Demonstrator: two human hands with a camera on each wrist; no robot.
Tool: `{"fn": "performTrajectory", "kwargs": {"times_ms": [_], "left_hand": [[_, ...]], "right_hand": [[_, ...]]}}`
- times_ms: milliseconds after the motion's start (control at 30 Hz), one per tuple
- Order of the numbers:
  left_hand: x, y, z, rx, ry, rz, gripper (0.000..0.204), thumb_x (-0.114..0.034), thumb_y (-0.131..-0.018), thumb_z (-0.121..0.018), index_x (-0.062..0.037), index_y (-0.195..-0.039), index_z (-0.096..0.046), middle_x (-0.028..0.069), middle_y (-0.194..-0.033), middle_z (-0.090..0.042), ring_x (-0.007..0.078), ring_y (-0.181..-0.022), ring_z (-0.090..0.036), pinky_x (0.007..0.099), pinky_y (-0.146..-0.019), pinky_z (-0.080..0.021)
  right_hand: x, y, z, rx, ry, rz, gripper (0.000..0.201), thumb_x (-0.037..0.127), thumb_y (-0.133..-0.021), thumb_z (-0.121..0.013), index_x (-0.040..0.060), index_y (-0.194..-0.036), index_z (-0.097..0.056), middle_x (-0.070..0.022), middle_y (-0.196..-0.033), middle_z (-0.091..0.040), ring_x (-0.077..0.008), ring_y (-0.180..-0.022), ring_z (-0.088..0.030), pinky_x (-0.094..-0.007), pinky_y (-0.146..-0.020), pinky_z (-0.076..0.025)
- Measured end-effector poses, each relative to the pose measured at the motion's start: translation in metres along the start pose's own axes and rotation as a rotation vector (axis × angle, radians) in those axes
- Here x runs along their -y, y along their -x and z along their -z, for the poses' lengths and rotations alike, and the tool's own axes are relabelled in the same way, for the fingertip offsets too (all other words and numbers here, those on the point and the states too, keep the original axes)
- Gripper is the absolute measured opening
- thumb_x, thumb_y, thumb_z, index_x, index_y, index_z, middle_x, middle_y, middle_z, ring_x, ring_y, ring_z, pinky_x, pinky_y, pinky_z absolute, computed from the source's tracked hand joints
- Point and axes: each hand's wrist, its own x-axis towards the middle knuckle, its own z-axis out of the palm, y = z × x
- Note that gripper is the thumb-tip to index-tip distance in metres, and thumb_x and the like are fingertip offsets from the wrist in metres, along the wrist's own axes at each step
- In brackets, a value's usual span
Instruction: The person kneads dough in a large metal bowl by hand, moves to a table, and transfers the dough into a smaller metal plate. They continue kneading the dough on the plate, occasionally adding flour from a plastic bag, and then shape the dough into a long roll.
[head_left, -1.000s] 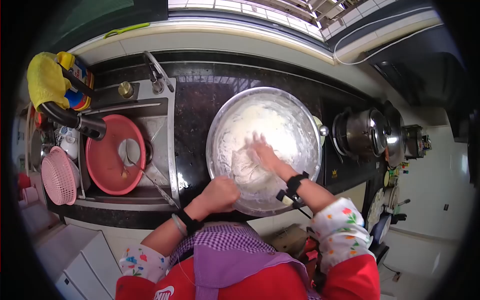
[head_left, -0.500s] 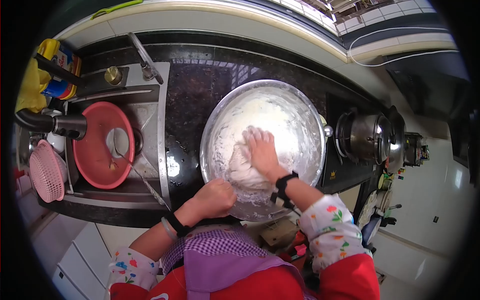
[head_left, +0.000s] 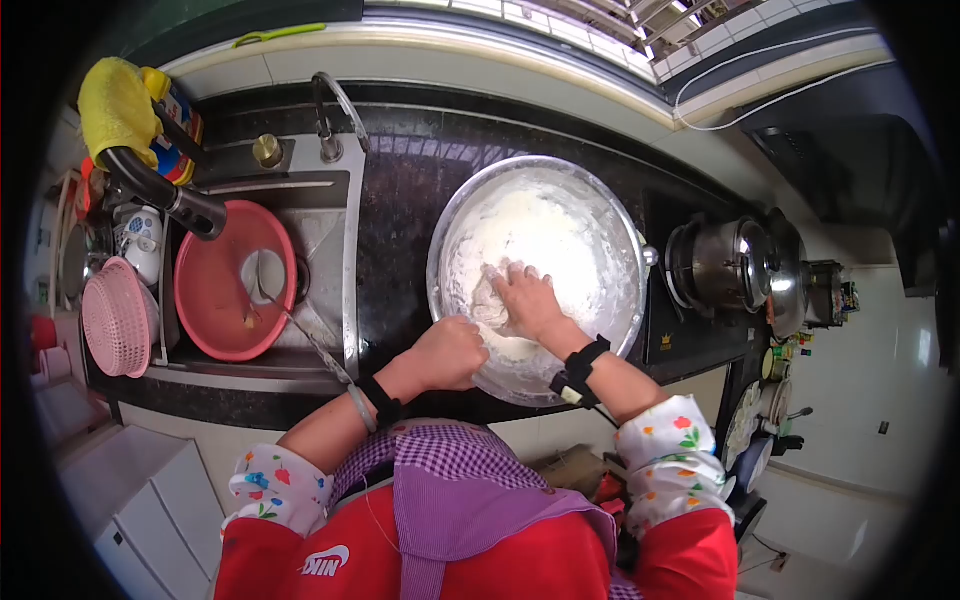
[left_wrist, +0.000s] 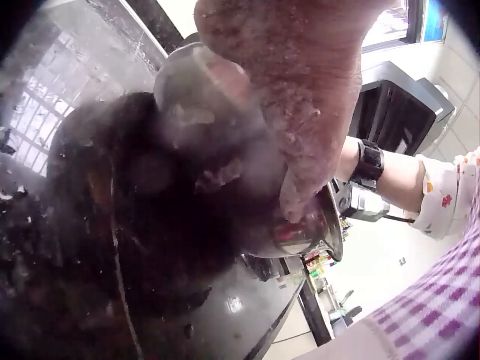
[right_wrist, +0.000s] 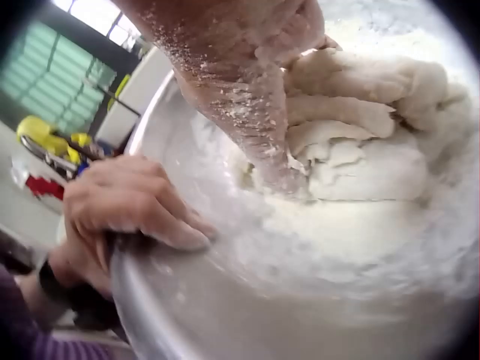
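Note:
A wide metal bowl (head_left: 622, 305) stands on the dark counter with white flour over its inside. In it sits a pale, folded lump of dough (right_wrist: 367, 161), its surface layered and cracked. My right hand (head_left: 533, 303), dusted with flour, lies over the dough with its fingers bent across the far part. The right wrist view shows its thumb down against the dough's side. My left hand (head_left: 452, 352) grips the bowl's near left rim, fingertips inside and the rest outside. Its palm fills the upper part of the left wrist view.
Left of the bowl is a sink (head_left: 352, 250) with a red basin (head_left: 225, 300), a long-handled utensil lying across its edge. A pink basket (head_left: 118, 318) stands farther left. The faucet (head_left: 330, 140) is behind. On the right, a lidded pot (head_left: 725, 265) sits on the stove.
The right hand's fingers, spread flat on the dough half a second ago, are now more bent over it. The dough looks more bunched up. The left hand stays at the rim; the head view has shifted.

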Motion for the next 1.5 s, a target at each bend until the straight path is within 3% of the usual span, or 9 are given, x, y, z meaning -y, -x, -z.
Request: {"fn": "performTrajectory", "kwargs": {"times_ms": [100, 200, 300, 533, 633, 767, 933, 1367, 1500], "left_hand": [[0.001, 0.0, 0.002, 0.006, -0.01, -0.04, 0.018, -0.024, -0.053, -0.069, -0.0077, -0.057, -0.062, 0.0082, -0.059, -0.06, 0.025, -0.066, -0.061, 0.0352, -0.066, -0.047], [0.002, 0.001, 0.0, -0.004, -0.015, -0.04, 0.018, -0.024, -0.053, -0.068, -0.0072, -0.057, -0.063, 0.008, -0.059, -0.06, 0.0252, -0.065, -0.061, 0.0354, -0.066, -0.047], [0.002, 0.002, -0.003, -0.03, -0.008, -0.022, 0.018, -0.024, -0.053, -0.068, -0.0069, -0.057, -0.063, 0.0078, -0.059, -0.06, 0.0251, -0.066, -0.061, 0.0354, -0.066, -0.047], [0.003, 0.003, -0.004, -0.013, -0.011, -0.039, 0.021, -0.026, -0.054, -0.069, -0.0072, -0.058, -0.059, 0.0064, -0.06, -0.057, 0.0239, -0.066, -0.059, 0.0351, -0.068, -0.046], [0.002, 0.002, -0.004, -0.032, -0.009, -0.025, 0.021, -0.025, -0.055, -0.069, -0.0073, -0.057, -0.058, 0.0062, -0.059, -0.057, 0.0238, -0.066, -0.058, 0.0351, -0.067, -0.045], [0.001, 0.002, -0.002, -0.052, 0.014, -0.013, 0.02, -0.024, -0.054, -0.069, -0.0074, -0.057, -0.058, 0.0063, -0.06, -0.057, 0.024, -0.066, -0.058, 0.0354, -0.066, -0.045], [-0.001, 0.004, 0.0, -0.054, 0.022, -0.008, 0.021, -0.024, -0.053, -0.07, -0.008, -0.059, -0.057, 0.006, -0.061, -0.057, 0.024, -0.066, -0.058, 0.0348, -0.065, -0.044], [-0.002, -0.017, -0.002, -0.034, 0.014, 0.038, 0.024, -0.023, -0.052, -0.07, -0.0112, -0.064, -0.053, 0.0015, -0.066, -0.053, 0.0194, -0.068, -0.056, 0.0323, -0.062, -0.043], [-0.002, -0.018, -0.003, -0.065, 0.005, 0.02, 0.021, -0.02, -0.053, -0.069, -0.0107, -0.063, -0.053, 0.0023, -0.065, -0.053, 0.0201, -0.067, -0.056, 0.0334, -0.062, -0.044]], "right_hand": [[-0.011, 0.0, 0.017, 0.02, -0.164, -0.14, 0.085, 0.029, -0.059, -0.08, 0.0086, -0.131, -0.04, -0.0202, -0.12, -0.05, -0.0361, -0.111, -0.052, -0.0507, -0.09, -0.044], [-0.049, 0.015, 0.017, -0.383, -0.769, -0.179, 0.069, 0.022, -0.056, -0.082, -0.0013, -0.111, -0.046, -0.0223, -0.109, -0.053, -0.034, -0.102, -0.054, -0.0404, -0.088, -0.045], [-0.052, 0.055, 0.029, -0.699, -0.561, -0.171, 0.065, 0.013, -0.059, -0.082, 0.0022, -0.11, -0.044, -0.0177, -0.108, -0.054, -0.0287, -0.099, -0.055, -0.0371, -0.088, -0.046], [-0.081, 0.087, 0.017, -0.094, -0.085, 0.086, 0.027, 0.001, -0.08, -0.049, 0.0024, -0.105, -0.058, -0.02, -0.112, -0.057, -0.0379, -0.104, -0.054, -0.0427, -0.087, -0.046], [-0.063, 0.057, 0.054, -0.146, -0.24, -0.187, 0.025, 0.004, -0.081, -0.051, 0.0026, -0.104, -0.06, -0.0207, -0.111, -0.058, -0.0385, -0.103, -0.055, -0.0425, -0.087, -0.047], [-0.038, 0.02, -0.004, -0.22, -0.228, -0.023, 0.055, 0.046, -0.092, -0.046, 0.013, -0.136, -0.041, -0.0231, -0.138, -0.038, -0.0404, -0.121, -0.042, -0.0539, -0.1, -0.034], [-0.006, 0.029, -0.032, -0.246, 0.018, -0.089, 0.058, 0.05, -0.089, -0.046, 0.0185, -0.138, -0.04, -0.0188, -0.14, -0.037, -0.041, -0.127, -0.035, -0.0649, -0.1, -0.023], [-0.081, -0.052, -0.021, -0.406, 0.076, -0.066, 0.026, 0.029, -0.082, -0.056, 0.0139, -0.102, -0.058, -0.0104, -0.107, -0.058, -0.0268, -0.102, -0.054, -0.0448, -0.082, -0.04], [-0.1, -0.07, -0.001, -0.399, -0.38, -0.147, 0.035, 0.033, -0.092, -0.047, 0.008, -0.114, -0.057, -0.0159, -0.116, -0.057, -0.0288, -0.104, -0.056, -0.0419, -0.089, -0.043]]}}
